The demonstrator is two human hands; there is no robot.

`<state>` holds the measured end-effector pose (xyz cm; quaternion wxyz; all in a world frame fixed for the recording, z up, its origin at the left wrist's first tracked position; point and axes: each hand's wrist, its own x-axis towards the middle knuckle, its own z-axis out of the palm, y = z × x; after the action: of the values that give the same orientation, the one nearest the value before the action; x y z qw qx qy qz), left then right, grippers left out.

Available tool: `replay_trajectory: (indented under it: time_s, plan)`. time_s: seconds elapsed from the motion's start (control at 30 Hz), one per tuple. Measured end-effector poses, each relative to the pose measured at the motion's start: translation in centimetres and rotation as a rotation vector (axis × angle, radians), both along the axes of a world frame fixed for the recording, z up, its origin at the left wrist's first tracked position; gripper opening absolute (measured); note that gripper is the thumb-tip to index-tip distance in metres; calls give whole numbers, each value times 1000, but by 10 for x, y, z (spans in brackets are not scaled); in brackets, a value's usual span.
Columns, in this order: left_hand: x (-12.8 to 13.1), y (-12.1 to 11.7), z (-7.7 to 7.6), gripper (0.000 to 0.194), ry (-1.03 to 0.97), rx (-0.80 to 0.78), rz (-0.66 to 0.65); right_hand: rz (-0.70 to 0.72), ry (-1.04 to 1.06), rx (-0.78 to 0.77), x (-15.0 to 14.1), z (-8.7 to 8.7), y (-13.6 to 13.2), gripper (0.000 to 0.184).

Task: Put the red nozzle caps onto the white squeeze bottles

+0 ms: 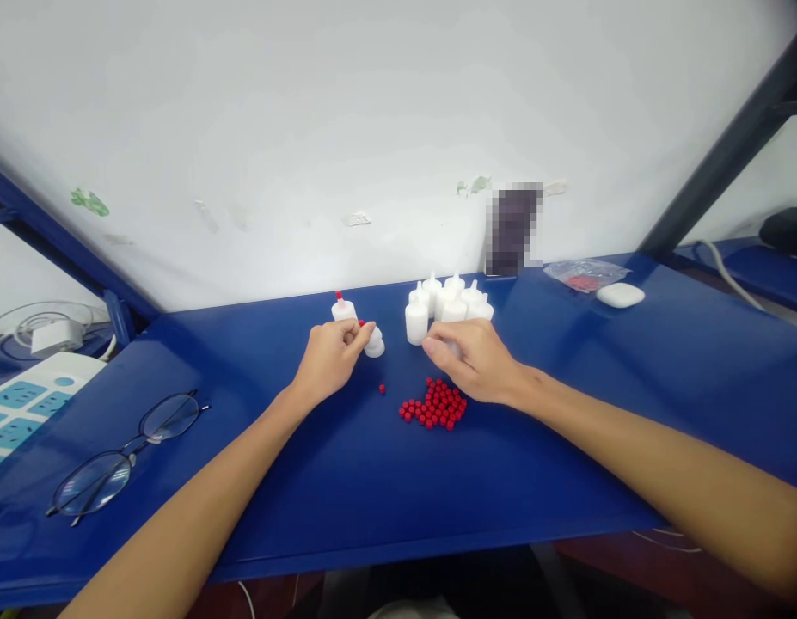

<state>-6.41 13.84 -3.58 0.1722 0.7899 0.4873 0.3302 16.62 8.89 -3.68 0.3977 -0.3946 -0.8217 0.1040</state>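
My left hand (334,357) is closed, thumb and index finger together around the upper part of a small white bottle (375,346); a bit of red shows at the fingertips. Behind that hand stands another white bottle (344,309) with a red cap (339,295) on its nozzle. To the right, my right hand (472,357) has its fingers curled in front of a cluster of white bottles (417,322) with bare nozzles. What it holds, if anything, is hidden. Small red caps (437,404) lie in a pile below it, and a single red cap (382,389) sits apart.
Glasses (131,451) and a white power strip (43,395) lie on the left of the blue table (346,490). At the back right are a clear plastic bag (585,275) with red contents and a white rounded object (621,296). A pixelated dark object (512,230) leans against the wall.
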Motion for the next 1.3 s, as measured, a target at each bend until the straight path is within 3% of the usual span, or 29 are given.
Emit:
replay_trajectory:
  time_s: [0.23, 0.4, 0.57, 0.7, 0.8, 1.03, 1.3]
  plan:
    - [4, -10, 2, 37, -68, 175, -76, 88, 43, -29, 2, 2, -3, 24]
    - [13, -23, 3, 28, -251, 181, -259, 104, -21, -69, -4, 6, -3, 12]
    - [17, -28, 2, 18, -341, 202, -317, 119, -51, -99, -8, 6, -5, 12]
    - [19, -32, 4, 12, -287, 381, -372, 109, -42, -133, -7, 5, -8, 10]
    - [21, -35, 5, 4, -230, 492, -438, 126, -52, -100, -7, 6, -10, 23]
    - [24, -39, 2, 11, -191, 570, -540, 87, -91, -101, -13, 6, -13, 40]
    - [23, -40, -2, 20, -67, 587, -577, 83, -21, -126, -13, 6, -15, 31]
